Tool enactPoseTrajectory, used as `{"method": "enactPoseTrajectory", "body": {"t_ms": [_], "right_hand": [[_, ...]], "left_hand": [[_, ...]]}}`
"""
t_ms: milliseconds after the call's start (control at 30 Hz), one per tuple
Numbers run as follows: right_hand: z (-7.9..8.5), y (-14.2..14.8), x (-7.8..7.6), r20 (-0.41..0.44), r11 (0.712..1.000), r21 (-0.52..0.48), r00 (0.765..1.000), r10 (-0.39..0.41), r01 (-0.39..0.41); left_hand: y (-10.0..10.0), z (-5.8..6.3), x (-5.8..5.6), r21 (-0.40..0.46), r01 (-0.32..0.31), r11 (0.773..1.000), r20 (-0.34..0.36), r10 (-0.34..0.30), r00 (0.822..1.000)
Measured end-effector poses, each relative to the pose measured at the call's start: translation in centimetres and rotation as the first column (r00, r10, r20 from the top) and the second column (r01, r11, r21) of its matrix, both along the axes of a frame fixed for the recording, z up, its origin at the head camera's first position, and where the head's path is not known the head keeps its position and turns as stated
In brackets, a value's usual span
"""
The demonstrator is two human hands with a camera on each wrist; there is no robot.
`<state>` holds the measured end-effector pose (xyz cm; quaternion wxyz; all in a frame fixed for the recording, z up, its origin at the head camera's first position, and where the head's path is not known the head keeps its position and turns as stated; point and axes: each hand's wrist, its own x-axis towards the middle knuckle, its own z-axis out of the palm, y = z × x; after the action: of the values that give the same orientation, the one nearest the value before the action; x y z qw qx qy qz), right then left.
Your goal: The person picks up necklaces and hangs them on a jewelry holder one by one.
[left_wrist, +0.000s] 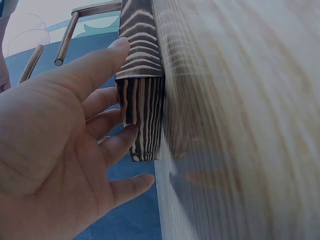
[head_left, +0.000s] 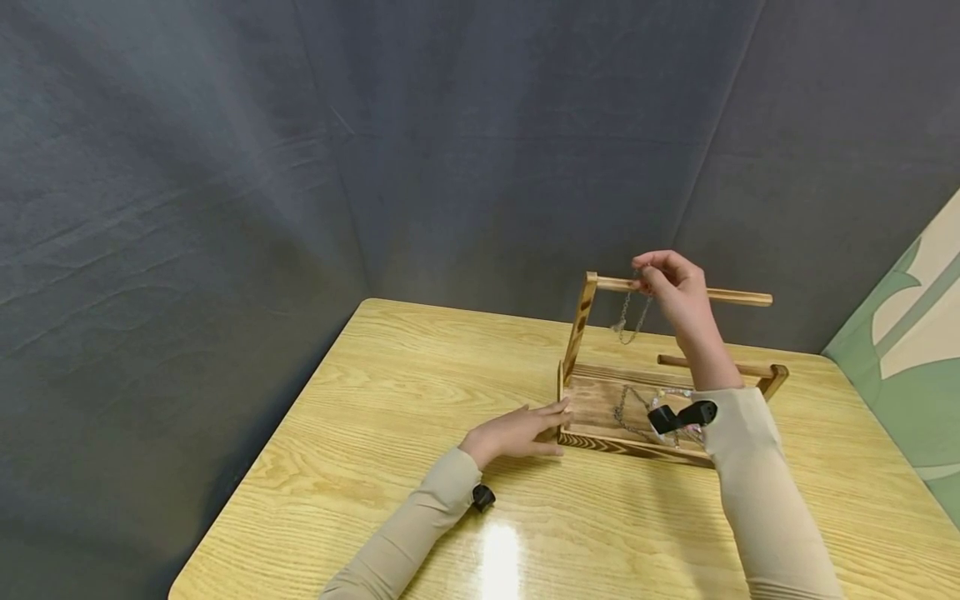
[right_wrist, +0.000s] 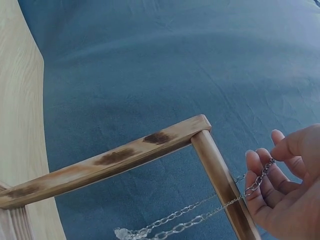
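Note:
My right hand [head_left: 681, 292] is at the upper rod [head_left: 738, 297] of a wooden jewelry stand [head_left: 579, 329]. Between thumb and fingertips it pinches a thin silver chain [right_wrist: 190, 206]. The chain hangs in a loop by the rod; in the right wrist view one strand crosses in front of the rod and the other passes behind it. A small pale piece [right_wrist: 121, 233] sits at the loop's low end. With fingers spread and nearly straight, my left hand [head_left: 517, 432] touches the left end of the stand's base [left_wrist: 142, 112].
Another chain [head_left: 620, 412] and a colorful beaded string [head_left: 671, 392] lie in the stand's tray, partly behind my right wrist. A lower rod [head_left: 675, 361] juts from the stand's right post. The stand is on a wood-grain table [head_left: 420, 367], with a dark curtain [head_left: 480, 167] behind it.

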<state>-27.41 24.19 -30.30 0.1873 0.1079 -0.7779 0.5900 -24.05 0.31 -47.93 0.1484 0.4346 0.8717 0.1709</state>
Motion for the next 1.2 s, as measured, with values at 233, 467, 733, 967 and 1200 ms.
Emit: {"method": "enactPoseTrajectory", "body": {"t_ms": [233, 467, 733, 967, 1200], "right_hand": [[0.0, -0.5, -0.1, 0.000, 1.000, 0.010, 1.000, 0.017, -0.017], [0.0, -0.8, -0.2, 0.013, 0.999, 0.016, 0.999, 0.032, -0.032], [-0.1, -1.2, -0.2, 0.000, 0.999, 0.012, 0.999, 0.044, -0.044], [-0.2, -1.3, -0.3, 0.007, 0.999, 0.027, 0.999, 0.046, -0.046], [-0.4, -1.5, -0.3, 0.033, 0.998, 0.045, 0.999, 0.033, -0.035]], "left_hand": [[0.0, 0.0, 0.0, -0.004, -0.001, 1.000, 0.008, 0.001, 1.000], [0.1, 0.1, 0.0, -0.012, -0.003, 1.000, 0.011, 0.003, 1.000], [0.2, 0.1, 0.0, -0.011, 0.000, 1.000, 0.006, 0.000, 1.000], [0.2, 0.1, 0.0, -0.005, 0.002, 1.000, -0.004, -0.002, 1.000], [0.3, 0.0, 0.0, -0.002, 0.000, 1.000, -0.008, 0.000, 1.000]]}}
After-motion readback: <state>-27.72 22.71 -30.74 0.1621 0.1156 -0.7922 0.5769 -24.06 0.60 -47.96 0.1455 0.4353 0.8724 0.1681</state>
